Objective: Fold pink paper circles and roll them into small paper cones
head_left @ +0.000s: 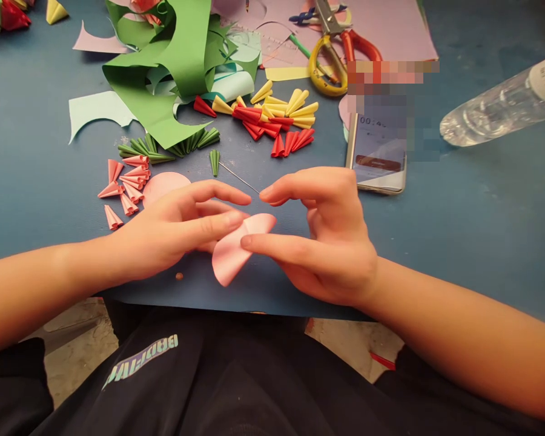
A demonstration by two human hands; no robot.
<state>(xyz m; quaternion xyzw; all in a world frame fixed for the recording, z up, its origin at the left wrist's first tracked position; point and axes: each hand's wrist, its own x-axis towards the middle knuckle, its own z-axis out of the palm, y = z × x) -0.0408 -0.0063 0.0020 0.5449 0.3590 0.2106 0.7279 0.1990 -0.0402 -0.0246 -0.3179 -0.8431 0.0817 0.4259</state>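
Note:
A curled piece of pink paper (243, 248) is between my two hands, above the table's near edge. My left hand (186, 224) grips its upper left part, thumb in front and fingers behind. The thumb of my right hand (331, 236) presses on the paper's near face, while its index finger is stretched out above, apart from the paper. Near that fingertip ends a thin needle (238, 177), its other end close to a single green paper cone (214, 162). A flat pink paper disc (167, 186) lies partly hidden behind my left hand.
Pink cones (134, 178), green cones (195, 141), red cones (258, 121) and yellow cones (295, 106) lie in groups. Green paper scraps (181, 54) and scissors (340, 48) are behind. A phone (376, 151) and a clear bottle (490, 106) lie to the right.

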